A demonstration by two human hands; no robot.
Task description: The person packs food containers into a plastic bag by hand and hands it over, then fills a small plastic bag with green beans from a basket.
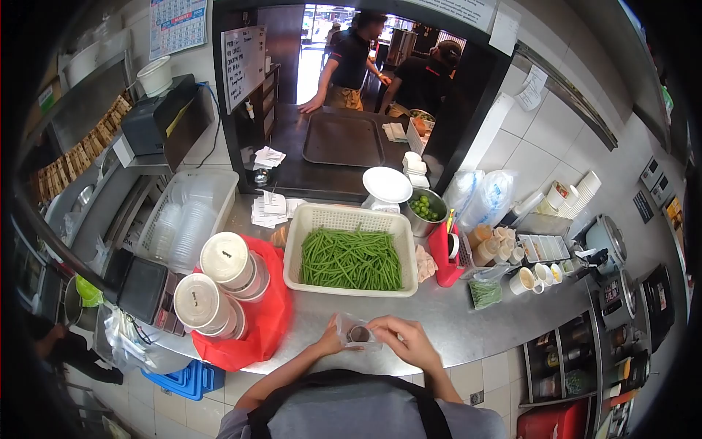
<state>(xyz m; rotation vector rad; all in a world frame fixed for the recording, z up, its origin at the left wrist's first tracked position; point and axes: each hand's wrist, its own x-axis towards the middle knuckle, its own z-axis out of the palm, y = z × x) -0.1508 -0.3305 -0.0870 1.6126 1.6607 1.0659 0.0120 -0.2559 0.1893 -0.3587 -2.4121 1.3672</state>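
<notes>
Close to my body, at the counter's front edge, I hold a small clear plastic bag. A round, dark brown thing shows inside or through it; its kind I cannot make out. My left hand is closed on the bag's left side. On the other side, the fingers of my right hand pinch the bag's upper right edge. Just beyond my hands stands a cream plastic basket heaped with green beans.
Lidded white tubs stand on a red plastic bag at left. A pot of limes, a red holder and mugs are to the right. Two people are beyond the pass window, near a brown tray.
</notes>
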